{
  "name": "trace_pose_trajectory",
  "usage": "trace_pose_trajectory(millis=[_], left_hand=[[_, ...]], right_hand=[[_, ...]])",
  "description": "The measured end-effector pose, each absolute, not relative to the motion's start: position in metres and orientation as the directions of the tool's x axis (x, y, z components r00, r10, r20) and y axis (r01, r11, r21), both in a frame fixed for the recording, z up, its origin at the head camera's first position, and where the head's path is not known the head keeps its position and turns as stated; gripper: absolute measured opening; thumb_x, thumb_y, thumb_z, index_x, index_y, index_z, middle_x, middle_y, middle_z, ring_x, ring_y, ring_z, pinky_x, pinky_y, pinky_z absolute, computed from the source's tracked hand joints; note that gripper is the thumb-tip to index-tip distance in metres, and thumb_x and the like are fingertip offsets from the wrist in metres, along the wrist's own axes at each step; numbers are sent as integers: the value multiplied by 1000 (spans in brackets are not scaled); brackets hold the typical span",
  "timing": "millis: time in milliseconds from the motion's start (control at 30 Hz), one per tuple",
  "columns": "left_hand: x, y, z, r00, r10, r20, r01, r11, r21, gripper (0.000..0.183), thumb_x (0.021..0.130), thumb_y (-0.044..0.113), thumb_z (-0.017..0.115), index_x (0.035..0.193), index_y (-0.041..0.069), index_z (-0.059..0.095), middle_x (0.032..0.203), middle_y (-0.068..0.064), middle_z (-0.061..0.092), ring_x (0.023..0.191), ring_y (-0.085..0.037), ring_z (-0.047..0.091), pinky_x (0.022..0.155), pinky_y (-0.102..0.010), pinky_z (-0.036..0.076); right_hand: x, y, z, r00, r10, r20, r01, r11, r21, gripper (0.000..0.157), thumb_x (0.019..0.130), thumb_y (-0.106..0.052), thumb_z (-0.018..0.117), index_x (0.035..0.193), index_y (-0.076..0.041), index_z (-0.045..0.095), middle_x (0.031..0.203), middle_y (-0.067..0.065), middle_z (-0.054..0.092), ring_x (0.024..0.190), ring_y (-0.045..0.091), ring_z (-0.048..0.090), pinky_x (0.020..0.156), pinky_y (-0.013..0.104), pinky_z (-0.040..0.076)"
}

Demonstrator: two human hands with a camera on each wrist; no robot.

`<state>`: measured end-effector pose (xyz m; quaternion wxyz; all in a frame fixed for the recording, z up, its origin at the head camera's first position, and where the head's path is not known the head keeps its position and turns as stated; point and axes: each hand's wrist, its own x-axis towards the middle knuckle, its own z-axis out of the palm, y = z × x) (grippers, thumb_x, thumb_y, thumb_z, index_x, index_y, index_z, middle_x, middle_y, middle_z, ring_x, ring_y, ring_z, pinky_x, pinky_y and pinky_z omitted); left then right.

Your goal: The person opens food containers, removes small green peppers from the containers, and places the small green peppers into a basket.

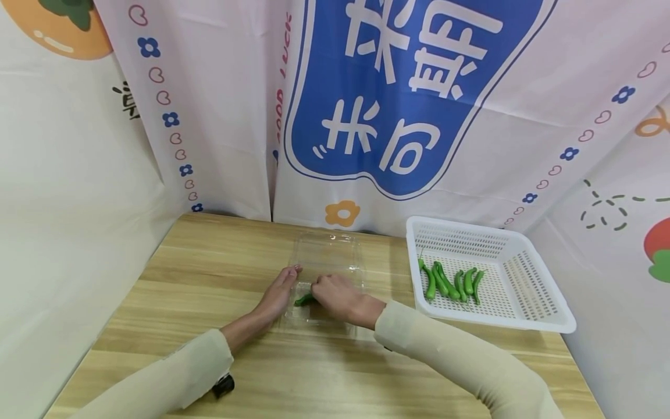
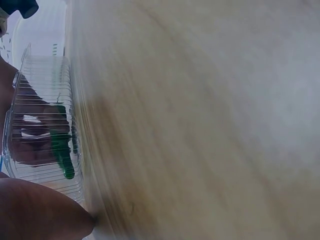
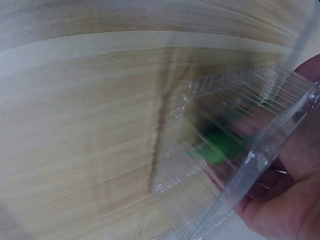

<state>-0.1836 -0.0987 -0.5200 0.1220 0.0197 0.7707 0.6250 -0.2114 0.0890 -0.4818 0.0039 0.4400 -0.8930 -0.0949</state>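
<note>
A clear plastic clamshell box (image 1: 298, 317) lies with its lid (image 1: 327, 247) folded back on the table. My left hand (image 1: 275, 294) rests along the box's left side, fingers fairly straight, fingertips near the hinge. My right hand (image 1: 340, 298) reaches down into the box with curled fingers. They hold a green chili pepper (image 1: 304, 299), whose tip pokes out to the left. Through the ribbed wall in the left wrist view, the pepper (image 2: 62, 152) shows by the right fingers. The right wrist view has it blurred green behind the plastic (image 3: 220, 147).
At the right stands a white perforated basket (image 1: 534, 291) with several green chili peppers (image 1: 445, 282) in its left part. The wood-grain table (image 1: 209, 262) ends at a printed cloth backdrop (image 1: 225, 116). A small black object (image 1: 223, 386) sits beside the left sleeve.
</note>
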Motion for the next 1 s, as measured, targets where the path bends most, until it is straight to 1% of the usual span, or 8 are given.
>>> trace_pose_trajectory(millis=[100, 200, 300, 367, 700, 867, 1000], left_hand=[[-183, -99, -520, -968, 188, -166, -125, 213, 969, 56, 118, 37, 24, 162, 3, 34, 170, -20, 32, 160, -43, 20, 130, -59, 15], [-184, -98, -520, -969, 185, -166, -124, 215, 969, 56, 118, 36, 24, 162, 3, 34, 170, -20, 32, 160, -43, 20, 131, -59, 14], [-185, -98, -520, -971, 176, -163, -123, 218, 968, 55, 118, 36, 24, 161, 2, 35, 170, -20, 33, 160, -42, 20, 131, -57, 15], [-185, -98, -520, -972, 173, -160, -120, 221, 968, 55, 118, 35, 25, 160, 2, 36, 169, -20, 34, 160, -42, 20, 131, -57, 15], [-184, -99, -520, -969, 185, -167, -126, 211, 969, 54, 119, 34, 24, 161, 2, 35, 170, -20, 33, 161, -42, 18, 131, -58, 15], [-184, -99, -520, -967, 195, -164, -122, 213, 970, 55, 119, 35, 23, 161, 1, 34, 170, -21, 31, 160, -43, 18, 131, -59, 15], [-186, -99, -521, -969, 189, -161, -120, 214, 969, 54, 119, 34, 23, 160, 1, 35, 170, -20, 32, 161, -42, 18, 131, -58, 16]], right_hand=[[-212, 88, -482, -631, -773, -70, -772, 617, 153, 17, 103, -22, 72, 88, -13, 74, 87, 3, 76, 76, 17, 73, 65, 31, 63], [-212, 88, -481, -659, -748, -74, -750, 649, 127, 15, 98, -19, 74, 85, -13, 73, 83, 3, 76, 71, 17, 71, 63, 32, 62], [-213, 90, -479, -680, -729, -83, -733, 672, 102, 11, 93, -14, 75, 83, -12, 73, 80, 4, 75, 70, 17, 71, 63, 34, 62], [-213, 91, -477, -689, -719, -89, -724, 683, 92, 11, 92, -12, 75, 82, -12, 73, 80, 4, 75, 70, 18, 71, 64, 36, 63], [-213, 99, -470, -725, -681, -100, -688, 723, 66, 9, 82, -9, 77, 77, -13, 71, 77, 4, 73, 66, 17, 68, 60, 37, 61], [-212, 102, -466, -747, -659, -89, -664, 745, 65, 12, 81, -11, 80, 75, -13, 69, 73, 2, 71, 63, 16, 64, 57, 36, 60], [-211, 104, -459, -766, -636, -94, -641, 767, 31, 13, 84, -12, 82, 78, -11, 70, 72, 2, 69, 60, 14, 60, 55, 34, 58]])
